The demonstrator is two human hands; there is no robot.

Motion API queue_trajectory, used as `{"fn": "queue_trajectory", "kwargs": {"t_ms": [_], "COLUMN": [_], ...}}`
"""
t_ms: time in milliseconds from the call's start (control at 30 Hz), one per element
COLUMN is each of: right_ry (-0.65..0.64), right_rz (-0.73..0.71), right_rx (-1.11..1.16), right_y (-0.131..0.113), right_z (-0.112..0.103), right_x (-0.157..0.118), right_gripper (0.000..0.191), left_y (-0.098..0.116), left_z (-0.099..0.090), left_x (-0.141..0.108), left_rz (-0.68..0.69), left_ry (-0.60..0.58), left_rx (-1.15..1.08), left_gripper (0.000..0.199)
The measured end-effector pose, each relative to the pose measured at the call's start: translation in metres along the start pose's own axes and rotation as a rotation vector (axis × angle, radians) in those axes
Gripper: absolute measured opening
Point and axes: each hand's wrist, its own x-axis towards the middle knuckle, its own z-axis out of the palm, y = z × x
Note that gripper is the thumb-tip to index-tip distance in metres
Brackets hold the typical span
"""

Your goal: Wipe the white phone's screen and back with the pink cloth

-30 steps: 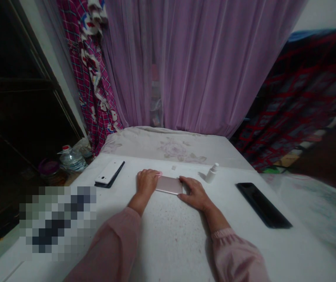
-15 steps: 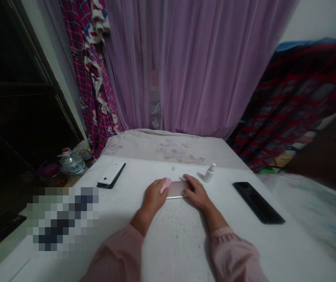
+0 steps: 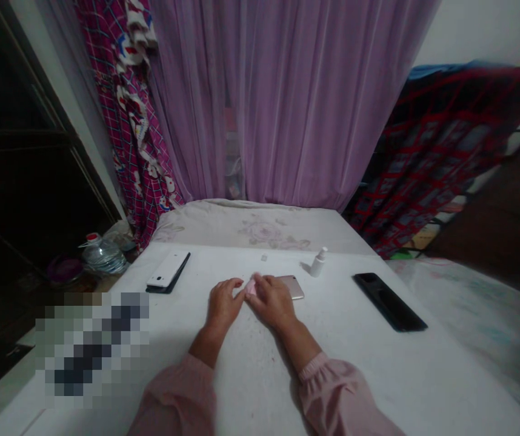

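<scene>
In the head view, my right hand (image 3: 273, 300) has its fingers closed on a small pink cloth (image 3: 251, 286). Beneath and behind that hand a rose-gold phone (image 3: 293, 287) lies flat on the white table (image 3: 260, 363), partly hidden by the fingers. Just left of the cloth is my left hand (image 3: 225, 303), its thumb and fingers apart with nothing between them, the thumb tip near the cloth. A white spray bottle (image 3: 318, 264) stands upright beyond the phone, to the right.
A white phone (image 3: 168, 270) rests on a dark one at the left. A black phone (image 3: 390, 303) lies at the right. A small pale square (image 3: 264, 258) is behind the hands. A blurred-out dark object (image 3: 100, 348) sits at the near left.
The pink cloth has passed from my left hand to my right. My left hand has let go of the phone and opened. My right hand has moved left across the phone.
</scene>
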Motion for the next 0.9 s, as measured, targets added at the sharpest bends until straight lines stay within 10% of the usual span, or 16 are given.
{"fn": "queue_trajectory", "kwargs": {"t_ms": [133,467,767,900], "right_ry": [-0.071,0.041,-0.066,0.074], "right_rz": [0.045,0.122,0.022,0.023], "right_rx": [0.067,0.088,0.150,0.243], "right_y": [0.005,0.014,0.024,0.053], "right_z": [0.000,0.001,0.001,-0.016], "right_x": [0.003,-0.003,-0.003,-0.019], "right_gripper": [0.018,0.040,0.020,0.021], "left_y": [-0.001,0.007,0.002,0.006], "left_z": [0.000,-0.002,-0.002,0.001], "left_x": [0.001,-0.003,-0.002,-0.004], "left_rz": [-0.008,0.037,0.044,0.123], "left_ry": [-0.013,-0.064,-0.072,-0.103], "left_rx": [-0.014,0.067,0.070,0.127], "left_gripper": [0.024,0.023,0.025,0.040]}}
